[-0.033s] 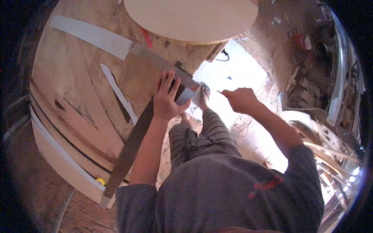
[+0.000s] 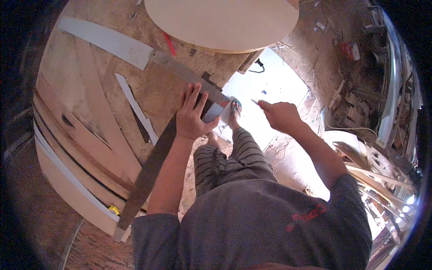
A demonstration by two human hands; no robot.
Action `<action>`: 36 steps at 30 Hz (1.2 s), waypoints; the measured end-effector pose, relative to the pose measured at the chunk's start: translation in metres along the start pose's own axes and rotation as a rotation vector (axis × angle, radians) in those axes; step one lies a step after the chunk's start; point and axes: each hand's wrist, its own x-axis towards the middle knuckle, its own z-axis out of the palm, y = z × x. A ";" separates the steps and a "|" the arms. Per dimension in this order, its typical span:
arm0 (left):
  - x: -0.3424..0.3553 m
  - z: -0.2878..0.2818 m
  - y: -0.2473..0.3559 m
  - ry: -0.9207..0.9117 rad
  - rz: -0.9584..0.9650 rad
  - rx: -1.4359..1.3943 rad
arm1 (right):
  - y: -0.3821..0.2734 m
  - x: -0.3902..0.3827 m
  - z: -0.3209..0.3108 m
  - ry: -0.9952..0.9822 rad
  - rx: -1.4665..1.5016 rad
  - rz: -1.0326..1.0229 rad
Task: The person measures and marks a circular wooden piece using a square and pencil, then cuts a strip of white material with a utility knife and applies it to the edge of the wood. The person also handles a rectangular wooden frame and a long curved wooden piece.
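The person wears a grey short-sleeved T-shirt (image 2: pixel 252 225) with a small red print on the right side of the chest. The trousers (image 2: pixel 234 157) are grey with thin dark stripes running across the legs. A flip-flop sandal (image 2: pixel 235 108) with a light strap shows on one foot; both forearms are bare.

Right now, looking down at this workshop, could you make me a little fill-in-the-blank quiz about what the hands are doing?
1. The left hand presses flat on a large metal ____ lying on the wooden workbench.
2. The right hand holds a thin ____ out over the white board on the floor.
3. At the top of the workbench lies a pale ____-shaped panel.
4. Near the bench's lower edge sits a small tape measure coloured ____.

Missing words: square; pencil; oval; yellow
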 end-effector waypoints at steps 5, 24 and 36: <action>-0.005 0.002 0.002 0.006 0.008 0.010 | -0.011 0.020 0.008 0.397 0.596 -0.021; -0.002 0.005 -0.001 0.029 0.018 0.021 | -0.091 0.080 -0.039 0.287 0.107 -0.158; -0.001 0.004 -0.002 0.034 0.025 0.029 | -0.095 0.088 -0.059 0.161 -0.042 -0.205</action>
